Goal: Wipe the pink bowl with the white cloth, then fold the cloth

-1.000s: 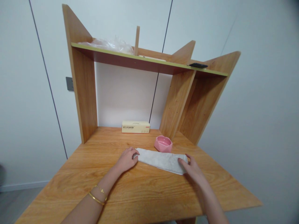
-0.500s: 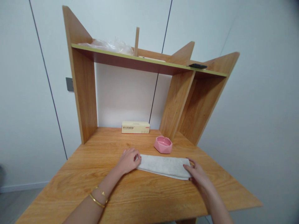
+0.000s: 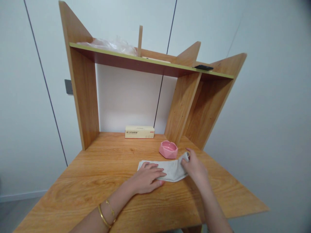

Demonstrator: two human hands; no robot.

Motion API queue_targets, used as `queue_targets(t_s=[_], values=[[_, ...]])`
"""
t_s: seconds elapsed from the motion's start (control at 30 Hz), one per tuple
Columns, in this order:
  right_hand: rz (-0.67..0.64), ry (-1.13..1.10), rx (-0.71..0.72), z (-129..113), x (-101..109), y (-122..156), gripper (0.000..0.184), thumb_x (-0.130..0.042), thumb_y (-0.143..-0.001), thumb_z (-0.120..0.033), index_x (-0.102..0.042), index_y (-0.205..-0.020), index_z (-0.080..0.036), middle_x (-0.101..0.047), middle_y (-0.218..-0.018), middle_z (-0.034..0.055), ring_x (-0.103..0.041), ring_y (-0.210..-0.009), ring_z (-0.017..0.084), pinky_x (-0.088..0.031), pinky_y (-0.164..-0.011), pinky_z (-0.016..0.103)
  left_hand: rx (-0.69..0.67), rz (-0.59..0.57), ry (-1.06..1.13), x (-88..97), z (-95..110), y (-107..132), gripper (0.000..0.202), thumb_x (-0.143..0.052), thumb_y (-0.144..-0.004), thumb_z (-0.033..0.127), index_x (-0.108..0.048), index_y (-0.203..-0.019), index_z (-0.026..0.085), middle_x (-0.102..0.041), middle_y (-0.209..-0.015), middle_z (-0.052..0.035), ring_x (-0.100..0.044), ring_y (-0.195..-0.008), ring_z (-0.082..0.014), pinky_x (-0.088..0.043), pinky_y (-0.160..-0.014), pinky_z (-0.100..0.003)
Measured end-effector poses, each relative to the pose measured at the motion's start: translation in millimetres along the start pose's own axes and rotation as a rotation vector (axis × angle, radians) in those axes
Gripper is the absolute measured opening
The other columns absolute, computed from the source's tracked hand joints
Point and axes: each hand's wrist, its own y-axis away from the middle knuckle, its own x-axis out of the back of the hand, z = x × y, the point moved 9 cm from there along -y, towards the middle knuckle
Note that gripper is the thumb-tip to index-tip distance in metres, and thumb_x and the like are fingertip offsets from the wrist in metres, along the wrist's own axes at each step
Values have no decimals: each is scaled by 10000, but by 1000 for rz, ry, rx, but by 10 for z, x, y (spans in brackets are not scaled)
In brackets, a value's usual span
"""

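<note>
A light grey cloth [image 3: 171, 169], folded into a long strip, lies on the wooden desk [image 3: 116, 168]. My left hand [image 3: 149, 177] rests flat on its left half with the fingers spread. At the other end, my right hand [image 3: 195, 165] grips the cloth and holds that end raised and bent up off the desk. The fingertips under the raised fold are partly hidden. Just behind the cloth sits a pink faceted bowl with notches in its rim [image 3: 168, 149], close to my right hand and apart from it.
A cream box with printed lettering [image 3: 139, 132] stands at the back of the desk. Wooden side panels [image 3: 85, 100] carry a shelf [image 3: 150, 64] above, holding a clear plastic bag [image 3: 111, 45] and a flat black object [image 3: 204, 67]. The desk's right corner juts toward the wall.
My left hand has moved from the cloth's left end onto its top and opened flat. My right hand has lifted the right end up and inward. The view has shifted slightly.
</note>
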Motion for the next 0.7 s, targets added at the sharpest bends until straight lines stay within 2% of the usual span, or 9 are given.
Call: queue_targets(t_s=[0.1, 0.17, 0.23, 0.3, 0.4, 0.53, 0.6, 0.7], values=[[-31, 75, 172, -591, -31, 125, 475, -456, -768, -242, -411, -1240, -232, -631, -1004, 83, -601, -875, 241, -401, -690, 304, -3, -22, -9, -66, 13, -5, 305, -413, -868, 381, -550, -1137, 339, -557, -1227, -2, -418, -1176, -250, -223, -986, -447], [-64, 69, 294, -930, -141, 234, 489, -444, -764, -189, -395, -1250, -208, -612, -1062, 97, -593, -908, 242, -396, -691, 293, 33, 28, -11, -11, -86, -13, 295, -424, -859, 309, -553, -1124, 310, -579, -1188, -10, -448, -1138, -231, -253, -971, -417], [-107, 60, 396, -1193, -296, 347, 533, -437, -754, -148, -351, -1279, -171, -605, -1077, 116, -578, -954, 246, -392, -717, 292, 149, 123, -32, 113, -308, -4, 305, -425, -817, 175, -566, -1075, 255, -612, -1103, -31, -493, -1063, -211, -308, -924, -374], [-164, 51, 457, -1374, -472, 449, 573, -435, -750, -130, -302, -1307, -153, -604, -1083, 126, -574, -969, 241, -390, -739, 293, 350, 229, -79, 264, -621, 58, 302, -425, -744, 70, -584, -966, 201, -629, -1022, -56, -521, -1004, -209, -346, -872, -347], [-286, 30, 488, -1513, -756, 584, 620, -439, -751, -126, -244, -1339, -142, -604, -1089, 136, -580, -963, 239, -393, -748, 298, 570, 340, -93, 437, -983, 192, 224, -419, -749, 67, -573, -864, 183, -641, -940, -57, -549, -937, -197, -372, -817, -307], [-485, -66, 500, -1553, -1103, 757, 642, -476, -761, -191, -228, -1345, -88, -600, -1093, 162, -582, -959, 242, -400, -762, 304, 684, 438, -8, 534, -1194, 303, 202, -371, -826, 143, -549, -912, 186, -645, -945, -46, -572, -904, -171, -385, -782, -267], [-534, -135, 514, -1555, -1168, 798, 607, -463, -783, -216, -251, -1334, -75, -602, -1089, 161, -579, -963, 230, -402, -773, 299, 694, 448, 8, 529, -1210, 311, 205, -352, -854, 197, -538, -940, 188, -647, -938, -40, -581, -881, -165, -391, -762, -258], [-494, -236, 526, -1540, -1058, 734, 471, -377, -830, -194, -339, -1288, -89, -604, -1090, 143, -576, -959, 197, -402, -791, 281, 681, 438, 19, 499, -1179, 295, 209, -369, -863, 287, -538, -942, 193, -647, -871, -26, -585, -834, -168, -394, -731, -261]])
